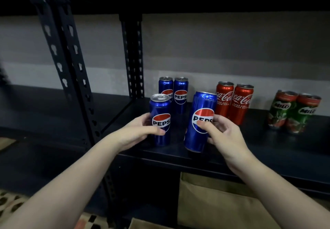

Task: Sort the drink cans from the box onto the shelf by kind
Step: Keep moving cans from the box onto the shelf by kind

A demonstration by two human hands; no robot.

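Observation:
My left hand (138,130) grips a blue Pepsi can (160,109) that stands upright near the front of the dark shelf (267,150). My right hand (224,136) grips a second Pepsi can (200,136), tilted with its top leaning right, its base at the shelf's front edge. Behind them two more Pepsi cans (180,93) stand side by side. To their right stand two red Coca-Cola cans (234,102), and further right two green Milo cans (292,112).
Black slotted uprights (71,64) rise at the left and at the back (133,55). A brown cardboard box (219,202) sits below the shelf at the lower right. A patterned floor (10,203) shows at the lower left.

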